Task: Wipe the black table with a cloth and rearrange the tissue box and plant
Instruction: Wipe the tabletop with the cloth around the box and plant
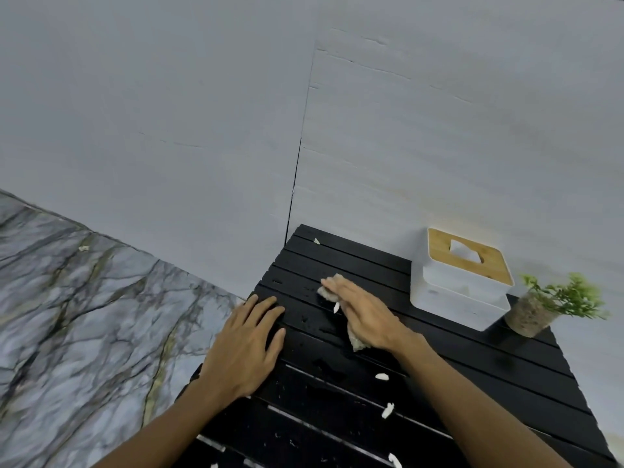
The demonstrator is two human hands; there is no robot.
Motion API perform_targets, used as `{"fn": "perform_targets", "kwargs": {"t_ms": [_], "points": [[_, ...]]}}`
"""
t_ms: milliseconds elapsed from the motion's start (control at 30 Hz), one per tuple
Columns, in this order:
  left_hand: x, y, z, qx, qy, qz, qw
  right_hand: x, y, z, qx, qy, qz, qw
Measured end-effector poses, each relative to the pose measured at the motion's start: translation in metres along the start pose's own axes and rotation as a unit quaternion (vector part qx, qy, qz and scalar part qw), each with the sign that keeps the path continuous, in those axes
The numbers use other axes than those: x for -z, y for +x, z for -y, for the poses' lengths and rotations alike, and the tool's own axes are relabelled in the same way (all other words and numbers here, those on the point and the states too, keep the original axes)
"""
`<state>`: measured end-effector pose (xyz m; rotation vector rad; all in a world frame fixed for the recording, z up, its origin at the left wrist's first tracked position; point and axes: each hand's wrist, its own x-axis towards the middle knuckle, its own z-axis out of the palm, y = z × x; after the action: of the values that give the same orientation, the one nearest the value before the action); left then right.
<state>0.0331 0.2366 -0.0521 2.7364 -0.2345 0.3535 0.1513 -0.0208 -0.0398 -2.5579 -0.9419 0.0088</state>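
Our right hand [366,315] lies flat, fingers straight, pressing the cloth [357,341] mid-frame; our left hand [241,349] lies flat on the table [472,366] edge. If we sweep right, we likely shove the tissue box [456,292] into the plant [553,302] and tip it off.

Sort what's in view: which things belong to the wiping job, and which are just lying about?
Job: table, cloth under the right hand, tissue box, plant, scraps on the table.
Lying about: floor, wall.
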Motion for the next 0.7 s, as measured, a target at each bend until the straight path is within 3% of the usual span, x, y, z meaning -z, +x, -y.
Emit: {"fn": "perform_targets", "kwargs": {"t_ms": [100, 200, 400, 700], "points": [[0.000, 0.000, 0.000, 0.003, 0.002, 0.011, 1.000, 0.003, -0.012, 0.003, 0.001, 0.026, -0.031, 0.999], [0.001, 0.005, 0.001, 0.005, -0.001, 0.017, 1.000, 0.012, 0.001, -0.006, -0.064, 0.074, -0.109, 0.989], [-0.001, 0.021, -0.005, 0.012, -0.006, 0.012, 1.000, 0.000, 0.013, -0.017, -0.261, -0.095, -0.119, 0.953], [-0.007, 0.034, -0.007, 0.017, -0.009, 0.004, 1.000, -0.002, 0.058, -0.020, -0.315, -0.046, -0.148, 0.936]]}}
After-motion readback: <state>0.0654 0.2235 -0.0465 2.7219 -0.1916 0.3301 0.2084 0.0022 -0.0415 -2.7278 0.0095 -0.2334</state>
